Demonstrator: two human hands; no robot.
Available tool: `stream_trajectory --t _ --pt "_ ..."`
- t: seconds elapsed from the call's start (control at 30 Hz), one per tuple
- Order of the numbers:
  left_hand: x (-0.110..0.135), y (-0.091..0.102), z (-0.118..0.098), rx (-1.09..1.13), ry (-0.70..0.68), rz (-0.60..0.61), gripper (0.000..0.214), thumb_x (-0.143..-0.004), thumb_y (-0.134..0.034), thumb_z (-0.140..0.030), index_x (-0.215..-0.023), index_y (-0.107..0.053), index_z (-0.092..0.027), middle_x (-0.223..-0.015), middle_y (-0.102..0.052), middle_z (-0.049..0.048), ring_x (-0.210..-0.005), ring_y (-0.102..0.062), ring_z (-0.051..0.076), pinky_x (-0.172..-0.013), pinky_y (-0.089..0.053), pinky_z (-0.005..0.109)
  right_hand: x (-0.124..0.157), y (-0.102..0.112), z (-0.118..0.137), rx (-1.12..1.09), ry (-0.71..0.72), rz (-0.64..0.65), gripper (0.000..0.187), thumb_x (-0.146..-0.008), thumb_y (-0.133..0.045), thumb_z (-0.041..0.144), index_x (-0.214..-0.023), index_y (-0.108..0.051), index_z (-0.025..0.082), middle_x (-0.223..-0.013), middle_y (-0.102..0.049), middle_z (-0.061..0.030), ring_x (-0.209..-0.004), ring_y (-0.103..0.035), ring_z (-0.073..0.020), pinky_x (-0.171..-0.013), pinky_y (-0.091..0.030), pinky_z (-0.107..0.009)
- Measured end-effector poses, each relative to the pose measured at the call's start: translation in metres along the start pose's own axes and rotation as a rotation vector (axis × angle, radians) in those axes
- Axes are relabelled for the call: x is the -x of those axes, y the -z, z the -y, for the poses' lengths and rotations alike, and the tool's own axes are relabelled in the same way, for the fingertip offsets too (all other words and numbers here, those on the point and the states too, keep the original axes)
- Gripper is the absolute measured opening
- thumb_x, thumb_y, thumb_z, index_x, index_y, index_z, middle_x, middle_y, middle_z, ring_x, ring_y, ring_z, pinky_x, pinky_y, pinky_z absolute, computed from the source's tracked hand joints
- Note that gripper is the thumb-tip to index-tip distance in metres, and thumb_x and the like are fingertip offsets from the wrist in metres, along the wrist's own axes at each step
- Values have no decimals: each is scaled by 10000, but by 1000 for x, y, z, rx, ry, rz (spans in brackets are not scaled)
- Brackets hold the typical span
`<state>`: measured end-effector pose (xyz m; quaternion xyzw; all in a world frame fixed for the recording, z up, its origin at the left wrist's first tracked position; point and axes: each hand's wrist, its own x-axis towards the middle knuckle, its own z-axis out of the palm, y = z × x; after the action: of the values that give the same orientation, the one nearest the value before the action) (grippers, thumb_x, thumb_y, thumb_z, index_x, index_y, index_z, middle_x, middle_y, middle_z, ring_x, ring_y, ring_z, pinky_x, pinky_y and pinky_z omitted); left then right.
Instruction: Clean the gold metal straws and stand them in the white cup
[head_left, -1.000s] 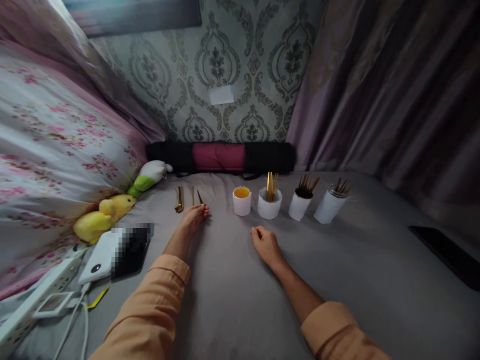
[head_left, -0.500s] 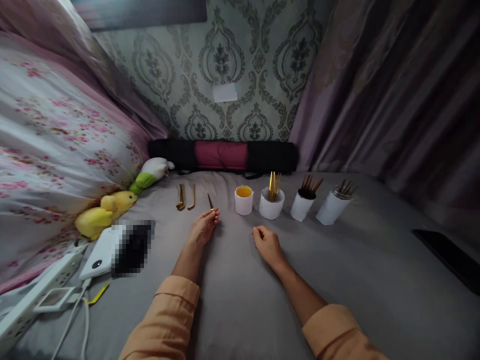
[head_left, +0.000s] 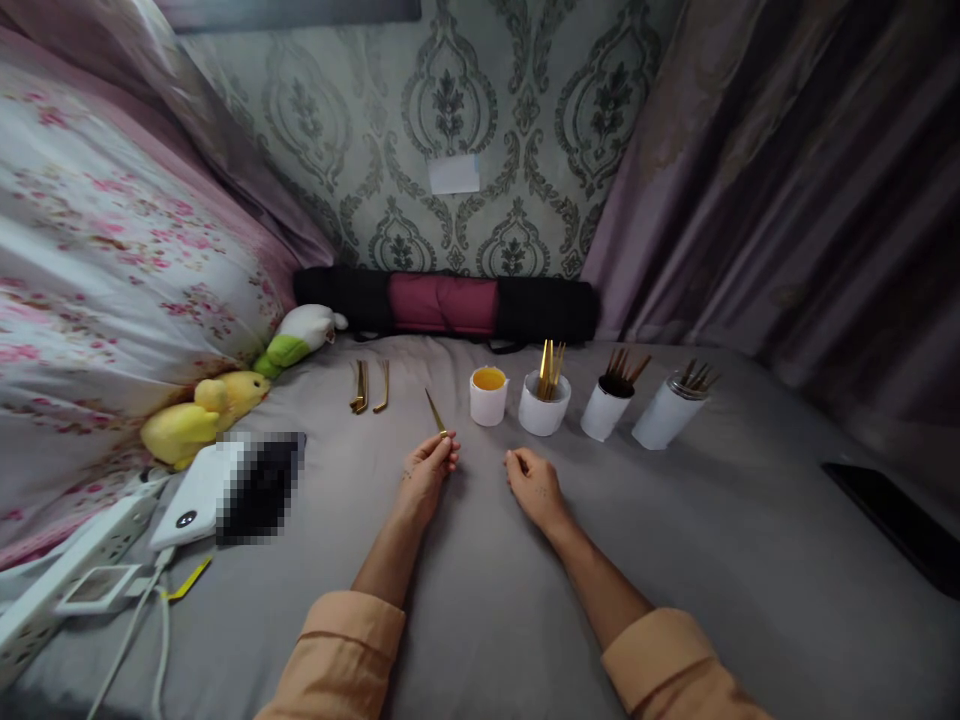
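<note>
My left hand (head_left: 427, 472) pinches slim gold tweezers (head_left: 436, 413) by one end, and their dark pointed tips aim up and away from me. My right hand (head_left: 534, 482) rests on the grey sheet in a loose fist, with nothing showing in it. Beyond my hands stands a white cup with a yellow inside (head_left: 487, 400). A wider white cup (head_left: 543, 412) beside it holds several gold tweezers (head_left: 551, 368). Left of these, several gold tools with bent ends (head_left: 361, 388) lie together, and a single one (head_left: 382, 387) lies just apart from them.
Farther right, two white-wrapped containers (head_left: 604, 412) (head_left: 666, 420) lean and hold brown sticks. A black and maroon roll (head_left: 442, 304) lies along the wall. At left are plush toys (head_left: 202, 420), a white power bank (head_left: 196, 495) and a power strip (head_left: 82, 560). A dark flat device (head_left: 892, 520) lies far right.
My left hand has moved right and slightly toward me with the tweezers, so more of their length shows. My right hand stays in place. The view has shifted slightly.
</note>
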<state>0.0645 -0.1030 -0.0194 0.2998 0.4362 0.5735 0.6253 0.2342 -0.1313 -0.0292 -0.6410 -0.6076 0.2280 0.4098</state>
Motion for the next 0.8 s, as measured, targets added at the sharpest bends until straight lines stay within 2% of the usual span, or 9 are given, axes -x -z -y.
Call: stream_trajectory --t 0.23,0.5,0.63,0.8 --pt "16 -9 5 -140 -67 38 412 -656 -642 -363 -969 -615 -98 -807 -622 80 -588 -518 71 -511 -394 180 0 0 -1 -59 -4 19 337 -814 -368 405 -726 -601 177 -548 -580 -9 -490 -512 -120 -480 -350 -206" --pt "20 -11 8 -332 -161 -11 419 -679 -598 -404 -976 -624 -109 -785 -627 61 -571 -515 81 -515 -406 195 0 -1 -2 -101 -14 43 314 -809 -384 391 -761 -607 176 -537 -570 -4 -471 -510 -116 -468 -358 -208" --pt "19 -8 11 -480 -263 -13 376 -721 -553 -392 -981 -630 -132 -806 -635 59 -638 -548 106 -571 -429 216 -1 -2 -2 -120 -19 47 298 -800 -403 384 -775 -612 172 -542 -574 -7 -468 -512 -115 -463 -364 -207" --pt "22 -8 11 -650 -459 17 293 -775 -504 -350 -959 -641 -169 -840 -630 51 -727 -558 123 -651 -433 233 0 -2 -1 -167 -17 64 292 -796 -418 387 -788 -609 166 -551 -570 -11 -462 -508 -111 -458 -371 -206"
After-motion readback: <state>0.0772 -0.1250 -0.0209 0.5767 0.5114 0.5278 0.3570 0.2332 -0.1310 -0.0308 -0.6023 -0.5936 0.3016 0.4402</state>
